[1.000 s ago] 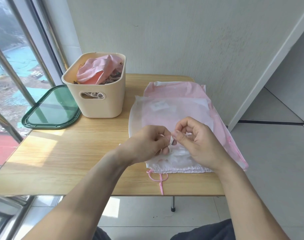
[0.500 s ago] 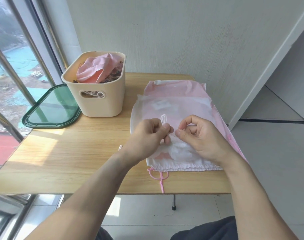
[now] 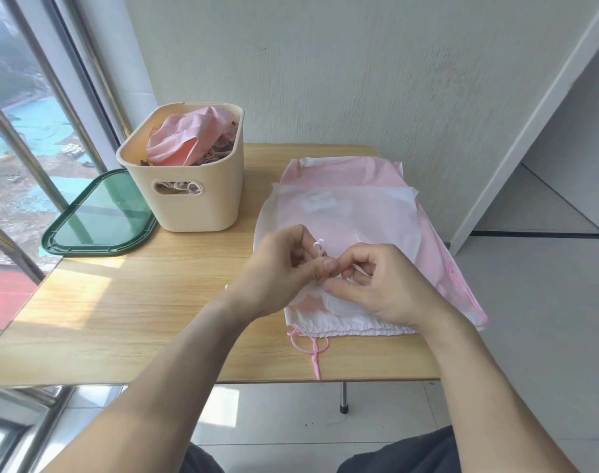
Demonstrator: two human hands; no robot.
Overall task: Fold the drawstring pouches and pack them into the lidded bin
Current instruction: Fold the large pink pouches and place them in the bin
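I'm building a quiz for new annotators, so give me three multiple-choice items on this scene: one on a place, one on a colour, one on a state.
1. Where does the lid lie?
A. on the bin
B. flat on the table, left of the bin
C. on the floor

2. What colour is the knotted cord at the table's near edge?
A. pink
B. green
C. black

3. What are the left hand and right hand doing?
A. resting flat on the table
B. lifting the bin
C. pinching a thin white cord above the pouches

Answers:
1 B: the green lid sits on the wood beside the open bin.
2 A: the cord hanging over the edge is pink.
3 C: curled fingers of both hands meet on the cord.
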